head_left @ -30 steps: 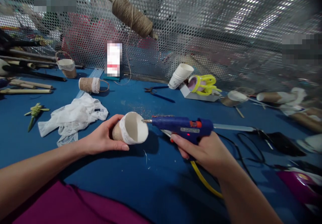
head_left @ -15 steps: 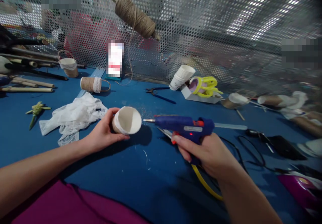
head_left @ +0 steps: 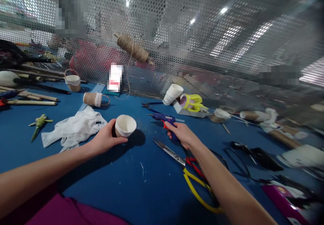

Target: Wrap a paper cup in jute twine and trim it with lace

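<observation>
My left hand (head_left: pixel 112 136) is wrapped round a paper cup (head_left: pixel 126 125) with a twine-brown lower side and white lace at its rim; the cup's mouth tilts up towards me. My right hand (head_left: pixel 181 133) grips the handle of a blue hot glue gun (head_left: pixel 162 116), a red light on its body and a clear glue stick out of its rear. The nozzle points left, beyond and to the right of the cup. Beneath my right forearm lie large scissors (head_left: pixel 172 154) with yellow handles, partly hidden. White lace fabric (head_left: pixel 74 129) is heaped left of my left hand.
Small twine-wrapped baskets (head_left: pixel 92 99) stand and lie at the back left, near bamboo sticks (head_left: pixel 31 102). Behind are a phone (head_left: pixel 115 78), pliers (head_left: pixel 152 107), stacked paper cups (head_left: pixel 172 94) and a twine spool (head_left: pixel 133 48) on a perforated metal panel (head_left: pixel 202 56). Black cables (head_left: pixel 243 164) run at right.
My right hand has carried the glue gun away from me and slightly left, uncovering the scissors. The cup stays in my left hand, its mouth turned more upward. The camera view has tilted up.
</observation>
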Action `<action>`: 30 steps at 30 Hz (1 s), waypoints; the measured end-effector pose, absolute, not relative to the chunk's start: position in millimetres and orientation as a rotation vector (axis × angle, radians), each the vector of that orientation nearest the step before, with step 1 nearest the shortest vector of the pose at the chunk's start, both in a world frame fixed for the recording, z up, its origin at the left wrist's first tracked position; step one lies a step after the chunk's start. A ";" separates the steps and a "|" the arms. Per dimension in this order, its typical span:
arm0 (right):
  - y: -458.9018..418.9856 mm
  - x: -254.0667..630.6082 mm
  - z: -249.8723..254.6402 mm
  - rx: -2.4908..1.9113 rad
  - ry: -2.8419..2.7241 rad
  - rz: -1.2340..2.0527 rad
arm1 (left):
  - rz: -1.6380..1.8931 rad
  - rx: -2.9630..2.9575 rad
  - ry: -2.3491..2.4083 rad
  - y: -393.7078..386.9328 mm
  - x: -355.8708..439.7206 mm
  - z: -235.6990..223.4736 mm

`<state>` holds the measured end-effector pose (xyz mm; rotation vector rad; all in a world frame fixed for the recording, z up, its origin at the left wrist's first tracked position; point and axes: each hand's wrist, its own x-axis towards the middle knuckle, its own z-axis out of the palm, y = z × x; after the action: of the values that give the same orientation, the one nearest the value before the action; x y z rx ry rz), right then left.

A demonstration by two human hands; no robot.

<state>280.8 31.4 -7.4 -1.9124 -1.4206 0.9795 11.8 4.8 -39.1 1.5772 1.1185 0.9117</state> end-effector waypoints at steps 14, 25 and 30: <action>56.1 290.8 0.2 -2.378 -2.058 0.217 | 0.879 1.864 1.239 47.6 24.1 -50.5; 190.9 218.8 8.1 -2.111 -2.557 -0.293 | 0.831 1.953 1.233 34.3 16.9 -50.9; 232.4 221.9 -10.7 -2.151 -2.666 -0.401 | 0.834 1.966 1.264 34.4 18.7 -52.1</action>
<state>221.9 232.4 -10.7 -2.1514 -2.6655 -0.4009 18.7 34.4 -52.1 1.9655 1.2641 0.8336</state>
